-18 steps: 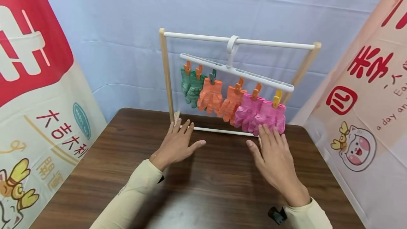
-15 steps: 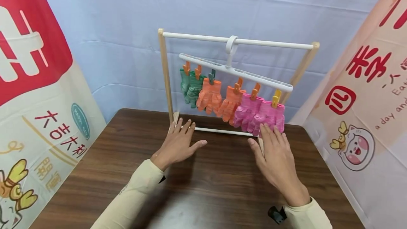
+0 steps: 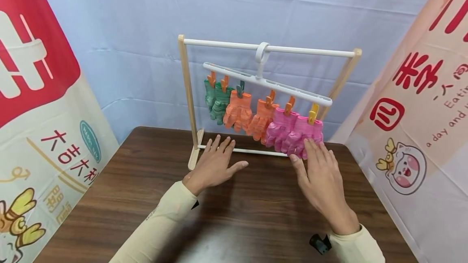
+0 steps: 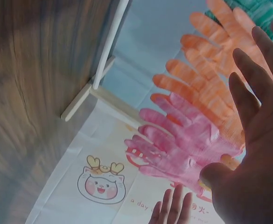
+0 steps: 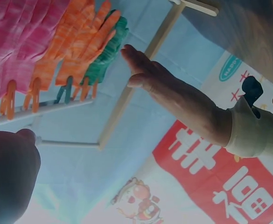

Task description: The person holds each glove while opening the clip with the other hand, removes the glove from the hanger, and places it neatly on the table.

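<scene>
Six gloves — two green, two orange, two pink — hang by clothespins from the white hanger, which is hooked on the top bar of the rack near the far edge of the table. What has just changed is small: the left hand has shifted inward, so we now see the rack's left foot uncovered, while the right hand has slid a little toward the table's right edge and covers the right foot. Both have straight fingers and grip nothing; we cannot tell whether the right fingertips touch the nearest pink glove. We judge that the left hand has let the rack be, with the hanging itself looking done and only small adjusting left.
</scene>
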### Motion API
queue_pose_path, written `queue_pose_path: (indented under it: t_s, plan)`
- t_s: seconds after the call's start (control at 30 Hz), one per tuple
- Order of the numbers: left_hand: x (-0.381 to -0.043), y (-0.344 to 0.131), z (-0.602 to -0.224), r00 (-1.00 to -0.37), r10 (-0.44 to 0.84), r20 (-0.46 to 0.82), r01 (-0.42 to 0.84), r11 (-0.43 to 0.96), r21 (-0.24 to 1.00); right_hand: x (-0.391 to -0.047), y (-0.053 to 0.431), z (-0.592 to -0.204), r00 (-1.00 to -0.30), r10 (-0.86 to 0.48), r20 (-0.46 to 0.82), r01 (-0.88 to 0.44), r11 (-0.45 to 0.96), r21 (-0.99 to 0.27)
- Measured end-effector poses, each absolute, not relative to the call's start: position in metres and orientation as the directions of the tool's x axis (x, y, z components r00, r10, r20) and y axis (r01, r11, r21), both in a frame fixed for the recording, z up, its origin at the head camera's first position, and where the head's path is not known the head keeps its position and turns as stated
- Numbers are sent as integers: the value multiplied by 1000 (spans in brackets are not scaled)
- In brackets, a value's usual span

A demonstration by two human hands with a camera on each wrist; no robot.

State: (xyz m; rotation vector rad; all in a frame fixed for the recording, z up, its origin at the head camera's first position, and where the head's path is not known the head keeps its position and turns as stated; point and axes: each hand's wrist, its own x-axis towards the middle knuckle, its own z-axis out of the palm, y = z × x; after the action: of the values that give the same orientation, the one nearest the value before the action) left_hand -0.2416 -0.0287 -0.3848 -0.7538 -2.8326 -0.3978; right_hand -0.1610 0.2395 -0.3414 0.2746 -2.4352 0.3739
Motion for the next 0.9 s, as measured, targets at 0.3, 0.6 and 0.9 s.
queue_pose_path:
  t_s: [0.3,0.6,0.9]
  plan:
    - [-242,-2,-375,-823,508,252,557,809,189,-165,245,-334,-674,-28,738,-289,930,-229]
    - [-244,27,-364,-762,558,328,619,776,118,-173,250,-327,-603,28,797,-294,921,-255]
    - [-251,57,-348,-709,553,438,666,730,158,-188,256,-313,-512,96,854,-327,897,-297]
